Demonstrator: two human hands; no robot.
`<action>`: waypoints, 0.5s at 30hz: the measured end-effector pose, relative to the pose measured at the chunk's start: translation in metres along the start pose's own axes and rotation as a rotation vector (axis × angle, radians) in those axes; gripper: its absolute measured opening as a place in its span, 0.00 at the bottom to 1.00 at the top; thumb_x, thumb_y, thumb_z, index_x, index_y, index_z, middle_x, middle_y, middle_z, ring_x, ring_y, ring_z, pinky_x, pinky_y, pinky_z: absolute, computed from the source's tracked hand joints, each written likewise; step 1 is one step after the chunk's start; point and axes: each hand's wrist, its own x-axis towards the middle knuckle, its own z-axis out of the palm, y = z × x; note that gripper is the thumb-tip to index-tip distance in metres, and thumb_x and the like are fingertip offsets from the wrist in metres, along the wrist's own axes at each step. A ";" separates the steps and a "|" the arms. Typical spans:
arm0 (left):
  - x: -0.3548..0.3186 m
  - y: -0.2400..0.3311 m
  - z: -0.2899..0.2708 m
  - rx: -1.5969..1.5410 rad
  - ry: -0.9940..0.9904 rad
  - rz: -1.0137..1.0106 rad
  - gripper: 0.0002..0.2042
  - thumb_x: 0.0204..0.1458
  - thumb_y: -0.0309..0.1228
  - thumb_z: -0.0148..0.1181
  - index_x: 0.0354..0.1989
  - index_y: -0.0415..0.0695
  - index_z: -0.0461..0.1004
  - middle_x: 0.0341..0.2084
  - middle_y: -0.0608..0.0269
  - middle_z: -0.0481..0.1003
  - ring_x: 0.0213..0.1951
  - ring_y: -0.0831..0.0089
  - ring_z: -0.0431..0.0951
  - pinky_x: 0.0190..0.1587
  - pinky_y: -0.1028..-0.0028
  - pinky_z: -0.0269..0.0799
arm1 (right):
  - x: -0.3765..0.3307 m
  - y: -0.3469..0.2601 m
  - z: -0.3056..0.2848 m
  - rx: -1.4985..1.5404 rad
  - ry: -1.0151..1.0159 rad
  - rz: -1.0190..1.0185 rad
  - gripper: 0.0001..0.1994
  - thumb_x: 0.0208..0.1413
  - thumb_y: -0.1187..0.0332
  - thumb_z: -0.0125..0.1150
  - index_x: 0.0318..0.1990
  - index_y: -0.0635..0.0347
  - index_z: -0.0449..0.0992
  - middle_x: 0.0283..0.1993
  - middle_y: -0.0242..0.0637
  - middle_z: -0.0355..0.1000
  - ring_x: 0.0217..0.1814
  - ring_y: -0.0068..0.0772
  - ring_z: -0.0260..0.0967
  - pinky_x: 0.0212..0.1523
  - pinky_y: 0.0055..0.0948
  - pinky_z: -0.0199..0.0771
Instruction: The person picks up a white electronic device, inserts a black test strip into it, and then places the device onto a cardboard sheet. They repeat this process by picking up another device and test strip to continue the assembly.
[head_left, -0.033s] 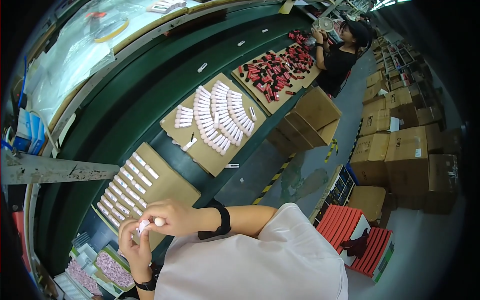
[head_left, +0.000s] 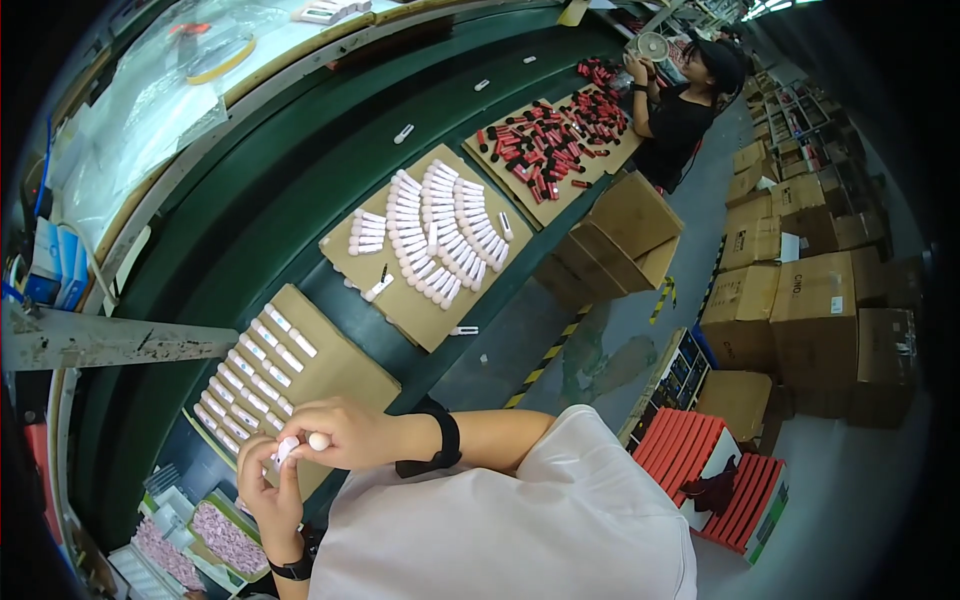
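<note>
Above the near end of the cardboard sheet [head_left: 345, 365], both my hands meet. My left hand [head_left: 273, 492] is closed in a pinch on a small white-and-pink piece [head_left: 287, 449]. The fingers of my right hand [head_left: 350, 436] are curled round a pale pink tube, like a lip-gloss tube, whose rounded end [head_left: 319, 441] sticks out below them. My right fingers also touch the small piece; whether it and the tube are joined is hidden. Beside my hands, rows of pale pink tubes [head_left: 262, 368] lie on the sheet.
Farther along the green conveyor [head_left: 330, 170], a second cardboard sheet [head_left: 345, 240] bears fanned-out pink tubes. Beyond it are red-and-black tubes [head_left: 545, 150] and a person [head_left: 675, 125]. A metal post [head_left: 120, 337] crosses at left. Bins of pink shreds [head_left: 228, 538] stand at lower left; cartons [head_left: 815, 310] at right.
</note>
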 end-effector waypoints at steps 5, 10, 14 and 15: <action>-0.013 -0.014 -0.002 0.057 -0.085 -0.097 0.08 0.46 0.19 0.61 0.35 0.37 0.71 0.36 0.53 0.72 0.41 0.61 0.72 0.47 0.70 0.66 | -0.010 0.022 0.012 -0.003 0.015 -0.034 0.12 0.51 0.71 0.63 0.44 0.59 0.75 0.35 0.40 0.74 0.36 0.44 0.72 0.36 0.35 0.71; -0.018 -0.043 0.005 0.127 -0.179 -0.139 0.15 0.46 0.26 0.66 0.44 0.39 0.73 0.39 0.52 0.74 0.43 0.56 0.74 0.48 0.66 0.68 | -0.025 0.042 0.005 -0.138 -0.152 0.148 0.11 0.55 0.67 0.60 0.45 0.57 0.76 0.38 0.42 0.75 0.39 0.44 0.74 0.40 0.35 0.72; -0.033 -0.057 -0.002 0.205 -0.118 -0.229 0.17 0.48 0.32 0.65 0.46 0.40 0.73 0.41 0.51 0.74 0.45 0.52 0.73 0.48 0.63 0.68 | -0.031 0.075 -0.009 -0.392 -0.162 0.187 0.09 0.51 0.68 0.63 0.41 0.56 0.78 0.38 0.41 0.76 0.39 0.44 0.74 0.38 0.36 0.74; -0.041 -0.063 -0.004 0.226 -0.115 -0.270 0.17 0.48 0.31 0.64 0.46 0.39 0.72 0.41 0.50 0.74 0.45 0.53 0.73 0.49 0.64 0.68 | -0.031 0.084 -0.007 -0.454 -0.169 0.226 0.10 0.51 0.69 0.64 0.42 0.56 0.79 0.38 0.40 0.76 0.39 0.44 0.74 0.38 0.35 0.74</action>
